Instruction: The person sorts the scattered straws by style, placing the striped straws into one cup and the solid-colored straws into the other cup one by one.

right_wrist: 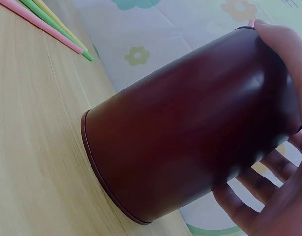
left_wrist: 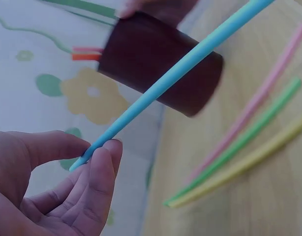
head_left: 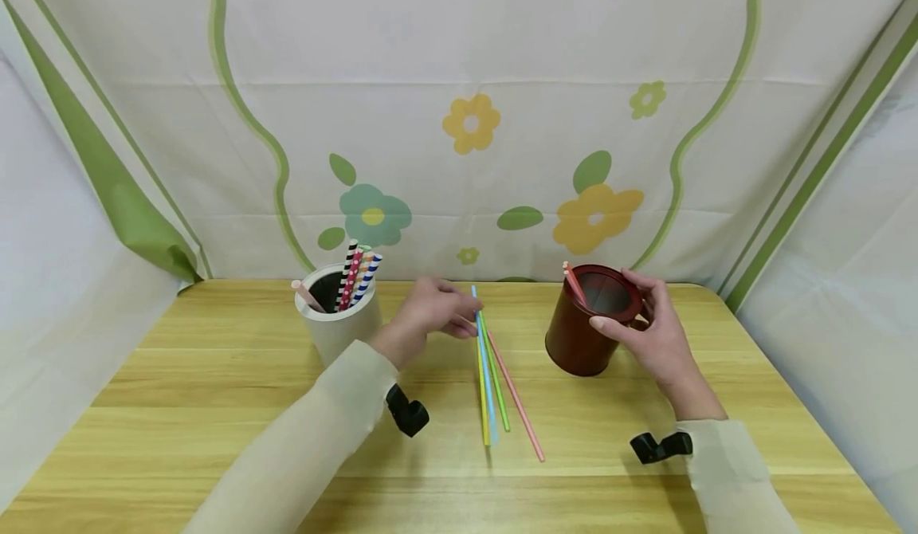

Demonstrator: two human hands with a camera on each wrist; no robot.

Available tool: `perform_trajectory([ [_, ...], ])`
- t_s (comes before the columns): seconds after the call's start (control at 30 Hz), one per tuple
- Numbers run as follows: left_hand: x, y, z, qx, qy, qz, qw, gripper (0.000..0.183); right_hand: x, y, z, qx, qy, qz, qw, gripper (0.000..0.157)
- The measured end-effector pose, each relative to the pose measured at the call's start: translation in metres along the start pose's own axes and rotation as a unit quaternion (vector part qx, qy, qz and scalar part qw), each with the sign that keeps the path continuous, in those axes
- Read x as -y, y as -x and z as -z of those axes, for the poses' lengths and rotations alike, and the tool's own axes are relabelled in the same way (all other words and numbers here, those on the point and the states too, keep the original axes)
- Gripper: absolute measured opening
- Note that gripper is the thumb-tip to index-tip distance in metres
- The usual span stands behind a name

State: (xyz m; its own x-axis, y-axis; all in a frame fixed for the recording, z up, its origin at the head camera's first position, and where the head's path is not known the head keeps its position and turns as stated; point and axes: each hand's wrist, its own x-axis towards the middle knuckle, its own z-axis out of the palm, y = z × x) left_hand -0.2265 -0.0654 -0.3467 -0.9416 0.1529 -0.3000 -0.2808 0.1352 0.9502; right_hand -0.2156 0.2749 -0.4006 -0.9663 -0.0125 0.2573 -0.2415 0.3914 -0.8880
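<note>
Between thumb and fingertips my left hand (head_left: 439, 311) pinches a blue straw (left_wrist: 166, 81) near one end. It is over the table beside a yellow straw (left_wrist: 259, 155), a green straw (head_left: 500, 390) and a pink straw (head_left: 521, 406), which lie fanned on the wood. My right hand (head_left: 656, 335) grips a dark red cup (right_wrist: 190, 128) near its rim, thumb on the near side and fingers round the other. Inside that cup lean red and pink straws (head_left: 574, 285), their tops above the rim.
To the left stands a white cup (head_left: 340, 331) holding several patterned paper straws (head_left: 351, 279). The wooden table (head_left: 215, 406) ends at a flower-printed curtain (head_left: 402, 56) at the back. Black cameras sit on both wrists.
</note>
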Motion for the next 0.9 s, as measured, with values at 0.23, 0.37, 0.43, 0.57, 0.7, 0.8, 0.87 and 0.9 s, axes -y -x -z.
perform_trajectory([
  [0.23, -0.039, 0.020, 0.007, 0.029, 0.026, -0.042, 0.9983, 0.019, 0.001, 0.001, 0.000, 0.000, 0.005, -0.005, 1.000, 0.085],
  [0.37, -0.057, 0.030, 0.017, 0.033, 0.032, -0.054, 0.9975, 0.019, 0.001, 0.001, 0.001, 0.003, 0.005, -0.008, 1.000, 0.085],
  [0.43, -0.065, 0.035, 0.022, 0.029, 0.036, -0.062, 0.9970, 0.019, 0.000, 0.001, 0.002, 0.004, 0.005, -0.009, 1.000, 0.085],
  [0.57, -0.078, 0.043, 0.031, 0.018, 0.054, -0.082, 0.9950, 0.021, -0.001, 0.001, 0.003, 0.006, 0.004, -0.008, 1.000, 0.086],
  [0.7, -0.085, 0.049, 0.037, 0.005, 0.068, -0.099, 0.9928, 0.025, -0.001, 0.001, 0.003, 0.007, 0.001, -0.007, 1.000, 0.086],
  [0.8, -0.087, 0.051, 0.039, -0.006, 0.071, -0.104, 0.9921, 0.025, -0.001, 0.001, 0.003, 0.007, 0.001, -0.008, 1.000, 0.086],
  [0.87, -0.086, 0.050, 0.039, -0.013, 0.078, -0.109, 0.9909, 0.022, -0.002, 0.001, 0.003, 0.007, 0.002, -0.009, 1.000, 0.086],
  [0.9, -0.086, 0.050, 0.039, -0.019, 0.083, -0.112, 0.9901, 0.020, -0.002, 0.001, 0.003, 0.008, 0.003, -0.009, 1.000, 0.086],
])
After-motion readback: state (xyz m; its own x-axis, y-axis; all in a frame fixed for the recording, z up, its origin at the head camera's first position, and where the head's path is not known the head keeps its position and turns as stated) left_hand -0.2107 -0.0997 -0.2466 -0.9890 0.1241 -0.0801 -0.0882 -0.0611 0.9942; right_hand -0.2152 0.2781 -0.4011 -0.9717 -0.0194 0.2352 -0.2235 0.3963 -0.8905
